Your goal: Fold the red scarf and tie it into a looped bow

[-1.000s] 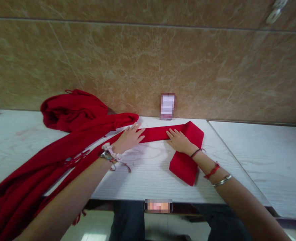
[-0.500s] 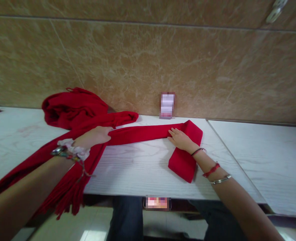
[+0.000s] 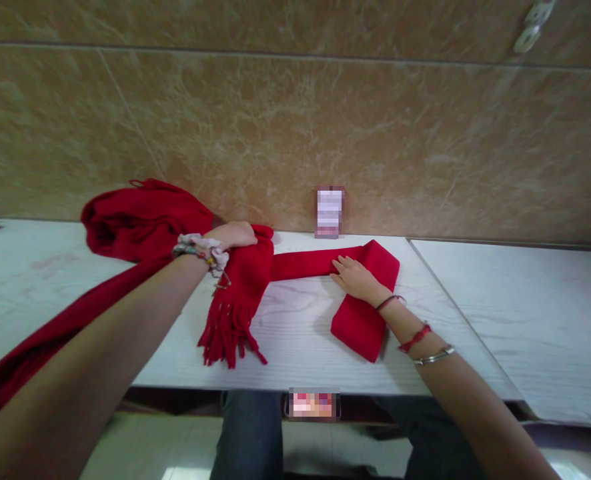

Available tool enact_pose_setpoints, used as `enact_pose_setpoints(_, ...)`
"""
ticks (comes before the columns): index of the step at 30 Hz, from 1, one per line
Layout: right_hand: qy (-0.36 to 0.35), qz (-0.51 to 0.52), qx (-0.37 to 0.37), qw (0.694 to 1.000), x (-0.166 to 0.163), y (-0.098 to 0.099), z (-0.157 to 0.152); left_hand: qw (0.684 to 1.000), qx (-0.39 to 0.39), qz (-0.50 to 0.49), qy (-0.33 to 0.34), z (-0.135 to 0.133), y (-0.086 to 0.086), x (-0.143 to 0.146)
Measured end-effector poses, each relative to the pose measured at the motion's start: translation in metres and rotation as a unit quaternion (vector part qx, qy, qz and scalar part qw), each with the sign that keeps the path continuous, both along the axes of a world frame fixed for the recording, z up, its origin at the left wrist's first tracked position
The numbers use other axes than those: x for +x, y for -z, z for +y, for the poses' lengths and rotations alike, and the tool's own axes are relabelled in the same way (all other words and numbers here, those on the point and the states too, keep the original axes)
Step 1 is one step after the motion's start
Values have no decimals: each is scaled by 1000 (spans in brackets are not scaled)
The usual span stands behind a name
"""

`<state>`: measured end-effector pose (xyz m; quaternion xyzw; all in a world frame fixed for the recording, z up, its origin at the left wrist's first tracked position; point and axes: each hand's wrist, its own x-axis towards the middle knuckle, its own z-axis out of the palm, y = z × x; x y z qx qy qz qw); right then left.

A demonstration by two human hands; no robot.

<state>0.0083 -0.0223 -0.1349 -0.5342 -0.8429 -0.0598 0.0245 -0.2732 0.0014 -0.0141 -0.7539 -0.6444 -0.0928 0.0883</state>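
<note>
A red fringed scarf [image 3: 300,265] stretches in a flat strip across the white table, folded at an angle at its right end. My right hand [image 3: 356,277] lies on that folded part, fingers extended and pressing flat. Near the wall, my left hand [image 3: 235,235] is closed on the scarf; its fingertips are hidden in the cloth. Below it, the fringe [image 3: 230,333] hangs toward the table's front edge. Behind my left wrist sits a heaped bundle of red cloth [image 3: 145,220], and a long red length runs from there under my left forearm to the lower left.
A phone with a blurred screen [image 3: 329,213] leans against the brown marbled wall [image 3: 285,133]. Another blurred-screen device [image 3: 314,404] is at the front edge of the white table [image 3: 295,333]. A seam crosses the tabletop at right. My legs are below.
My left hand has moved right and toward the wall, carrying the fringed end over the strip. The fringe now lies on the tabletop. My right hand stays on the fold.
</note>
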Motion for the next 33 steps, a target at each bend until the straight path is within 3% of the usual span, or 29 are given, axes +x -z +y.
enact_pose_setpoints(5,4,12,-1,1000,0,-2,-1,994,11,59,-94,-10,13,1)
enact_pose_setpoints(8,4,16,-9,1000,-1,-1,-2,991,52,82,-93,-15,23,4)
enact_pose_setpoints(11,5,18,-12,1000,-3,0,-2,992,82,94,-30,-17,40,17)
enact_pose_setpoints(15,-1,40,5,999,3,-8,-2,993,32,53,98,-19,68,49)
enact_pose_setpoints(21,0,57,31,998,60,-32,0,969,-51,17,239,-8,92,94)
enact_pose_setpoints(25,-42,19,15,999,77,-33,-7,960,-77,22,269,0,102,110)
enact_pose_setpoints(33,-52,7,18,998,58,-16,-9,960,-51,26,273,1,115,113)
